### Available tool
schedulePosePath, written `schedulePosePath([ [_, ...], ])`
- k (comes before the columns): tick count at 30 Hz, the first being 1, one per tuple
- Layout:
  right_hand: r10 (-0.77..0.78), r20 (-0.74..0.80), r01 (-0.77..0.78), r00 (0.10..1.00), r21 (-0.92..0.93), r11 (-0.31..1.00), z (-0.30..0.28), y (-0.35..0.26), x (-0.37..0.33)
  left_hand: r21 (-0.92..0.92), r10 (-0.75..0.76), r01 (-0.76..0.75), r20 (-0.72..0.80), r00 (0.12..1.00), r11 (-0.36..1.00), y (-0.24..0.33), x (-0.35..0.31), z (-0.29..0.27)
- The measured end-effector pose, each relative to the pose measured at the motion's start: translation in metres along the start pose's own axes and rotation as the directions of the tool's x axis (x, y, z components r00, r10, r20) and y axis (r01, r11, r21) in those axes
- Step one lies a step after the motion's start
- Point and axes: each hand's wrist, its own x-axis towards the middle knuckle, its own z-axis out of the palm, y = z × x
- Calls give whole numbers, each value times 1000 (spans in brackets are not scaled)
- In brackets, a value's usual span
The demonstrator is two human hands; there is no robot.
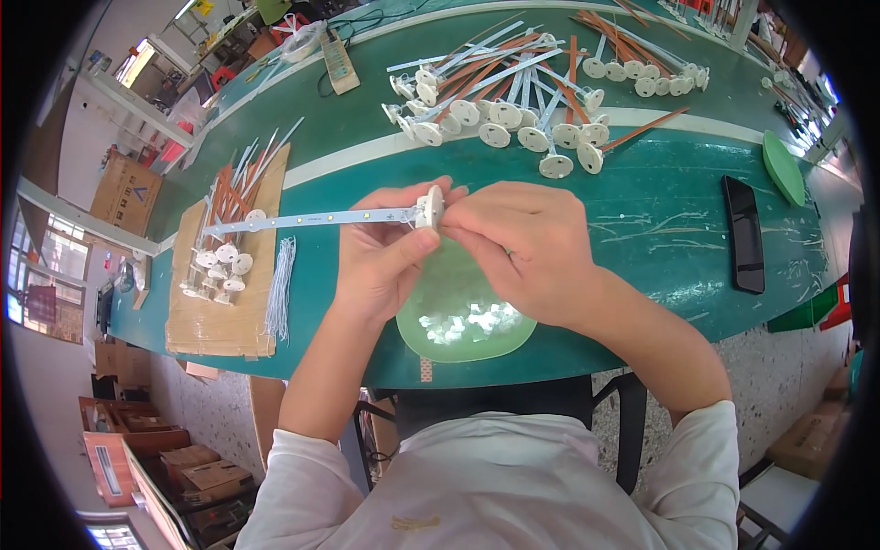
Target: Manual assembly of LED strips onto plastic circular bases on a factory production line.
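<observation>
A white LED strip with a round white base is held sideways over the table. My left hand grips the base between thumb and fingers, and the strip points left from it. Pinched against the base's right face are the thumb and fingertips of my right hand; whatever they hold, if anything, is hidden. Below both hands lies a green dish with many small shiny whitish pieces in it.
Cardboard at left carries more LED strips with round bases, beside a bundle of thin white wires. A pile of similar strips covers the table's far side. At right lie a black phone and a green plate.
</observation>
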Motion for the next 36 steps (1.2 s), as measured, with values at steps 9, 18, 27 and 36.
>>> schedulePosePath([
  [9,-56,71,70,996,-210,975,-3,-2,-4,-59,-18,16,-38,999,998,3,2,0],
  [18,-61,46,69,997,-222,973,-4,-4,-4,69,16,-18,25,1000,997,3,1,-4],
  [27,-96,8,96,995,-229,969,1,-11,-6,3,15,-15,-7,1000,1000,1,-1,1],
  [36,-132,-15,122,991,-287,950,7,-10,-8,67,9,-7,-17,1000,998,3,-2,1],
])
